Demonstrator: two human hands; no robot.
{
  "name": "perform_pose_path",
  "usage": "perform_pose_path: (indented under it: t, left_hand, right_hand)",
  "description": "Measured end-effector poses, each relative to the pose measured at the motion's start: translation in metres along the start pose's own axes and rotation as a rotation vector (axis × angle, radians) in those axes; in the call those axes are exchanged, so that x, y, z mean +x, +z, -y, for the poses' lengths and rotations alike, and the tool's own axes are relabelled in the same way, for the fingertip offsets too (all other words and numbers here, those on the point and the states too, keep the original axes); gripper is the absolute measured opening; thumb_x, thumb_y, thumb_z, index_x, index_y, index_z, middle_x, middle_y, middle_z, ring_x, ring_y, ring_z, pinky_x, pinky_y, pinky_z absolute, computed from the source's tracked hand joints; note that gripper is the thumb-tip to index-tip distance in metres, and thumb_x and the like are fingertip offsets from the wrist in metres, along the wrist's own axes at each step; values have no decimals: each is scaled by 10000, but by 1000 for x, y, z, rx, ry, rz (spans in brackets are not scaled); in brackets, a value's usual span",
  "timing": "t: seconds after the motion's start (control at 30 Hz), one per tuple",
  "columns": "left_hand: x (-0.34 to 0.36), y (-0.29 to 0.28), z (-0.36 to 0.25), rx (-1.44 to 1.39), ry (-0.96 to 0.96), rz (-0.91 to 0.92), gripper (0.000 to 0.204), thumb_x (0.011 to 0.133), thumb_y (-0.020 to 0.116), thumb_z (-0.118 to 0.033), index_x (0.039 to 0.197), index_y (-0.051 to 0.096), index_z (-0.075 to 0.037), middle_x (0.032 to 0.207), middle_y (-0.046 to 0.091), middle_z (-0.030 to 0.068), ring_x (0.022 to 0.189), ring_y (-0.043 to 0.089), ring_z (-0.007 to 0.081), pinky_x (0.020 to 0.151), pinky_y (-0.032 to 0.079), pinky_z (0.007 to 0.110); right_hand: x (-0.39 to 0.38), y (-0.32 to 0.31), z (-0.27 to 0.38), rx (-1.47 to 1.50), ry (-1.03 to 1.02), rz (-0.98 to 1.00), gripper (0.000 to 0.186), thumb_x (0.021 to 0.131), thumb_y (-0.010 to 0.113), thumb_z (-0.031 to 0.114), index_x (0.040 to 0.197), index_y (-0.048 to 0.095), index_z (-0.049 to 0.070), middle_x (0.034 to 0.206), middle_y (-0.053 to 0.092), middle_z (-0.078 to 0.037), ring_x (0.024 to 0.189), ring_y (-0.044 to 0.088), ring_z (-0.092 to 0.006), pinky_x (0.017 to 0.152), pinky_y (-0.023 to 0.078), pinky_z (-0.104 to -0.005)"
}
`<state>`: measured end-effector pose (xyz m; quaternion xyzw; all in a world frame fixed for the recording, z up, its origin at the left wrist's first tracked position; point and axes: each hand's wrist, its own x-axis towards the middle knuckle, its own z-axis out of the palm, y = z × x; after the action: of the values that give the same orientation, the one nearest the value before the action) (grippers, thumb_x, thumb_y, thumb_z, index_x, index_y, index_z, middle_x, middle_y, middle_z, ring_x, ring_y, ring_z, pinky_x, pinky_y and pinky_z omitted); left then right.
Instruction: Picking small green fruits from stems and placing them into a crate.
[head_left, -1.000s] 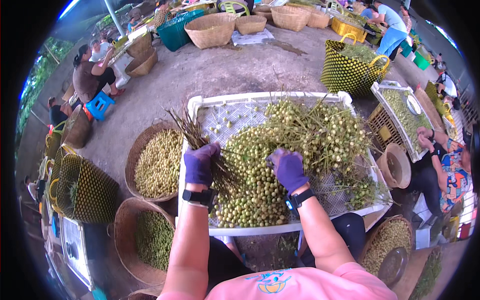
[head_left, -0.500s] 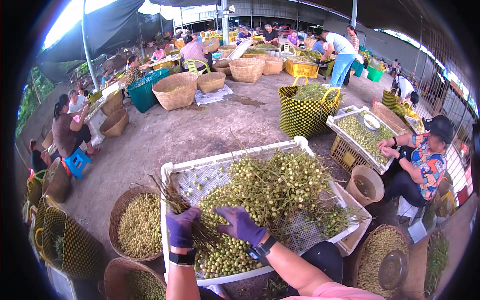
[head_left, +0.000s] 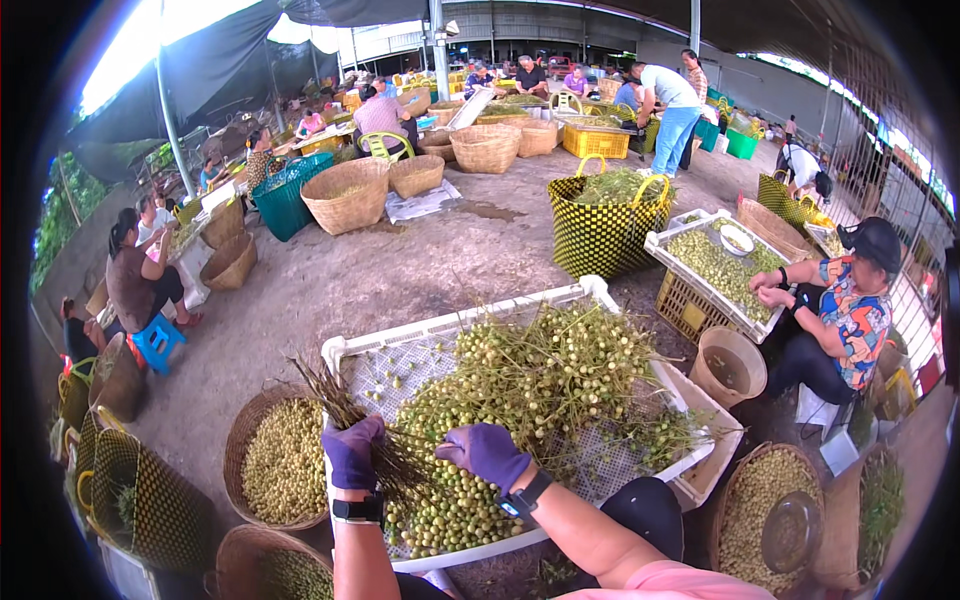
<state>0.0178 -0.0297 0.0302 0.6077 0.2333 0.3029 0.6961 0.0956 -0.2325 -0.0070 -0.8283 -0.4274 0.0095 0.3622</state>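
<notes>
My left hand (head_left: 354, 452), in a purple glove, is closed round a bundle of thin brown stems (head_left: 335, 395) at the left side of a white plastic tray (head_left: 455, 318). Just right of it my right hand (head_left: 488, 455), gloved alike, has its fingers pinched together by the stem ends. Whatever sits between those fingertips is too small to make out. Loose round yellow-green fruits (head_left: 450, 520) lie below both hands in the tray. Behind them rises a heap of fruits still on their stems (head_left: 560, 365).
Woven baskets of picked fruit stand left (head_left: 285, 460) and right (head_left: 765, 500) of the tray. A beige bucket (head_left: 728, 368) is at the right, near a seated co-worker (head_left: 845, 310) with another fruit tray (head_left: 715, 268). Beyond stands a yellow-black woven bag (head_left: 608, 225).
My right hand's fingers have gone from spread to pinched, and the hand has moved slightly right. My left hand keeps hold of the stem bundle, a little lower and further left.
</notes>
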Motion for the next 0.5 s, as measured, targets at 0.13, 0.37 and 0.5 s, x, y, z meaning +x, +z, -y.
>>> perform_pose_path:
  t: [0.13, 0.37, 0.5]
  left_hand:
    - [-12, 6, -12, 69, 12, 22, 133, 721, 711, 14, 796, 616, -42, 670, 607, 6, 554, 531, 104, 527, 431, 255]
    - [-33, 22, -47, 91, 221, 31, 66, 751, 665, 19, 738, 630, -35, 614, 599, 11, 520, 533, 98, 502, 418, 244]
    - [-35, -1, -79, 108, 211, 8, 93, 737, 645, 7, 669, 621, -52, 584, 594, 8, 503, 531, 109, 493, 407, 260]
  right_hand:
    - [-4, 5, -6, -191, -59, -138, 381, 871, 584, 461, 750, 622, 102, 655, 642, -118, 614, 643, -284, 554, 481, -423]
    - [-3, -7, -7, -341, -27, 23, 246, 914, 541, 383, 919, 637, 157, 747, 644, -77, 626, 656, -260, 531, 495, -386]
    - [0, -1, 1, -293, -209, -186, 169, 909, 563, 302, 862, 624, 152, 733, 630, -74, 579, 629, -250, 512, 489, -382]
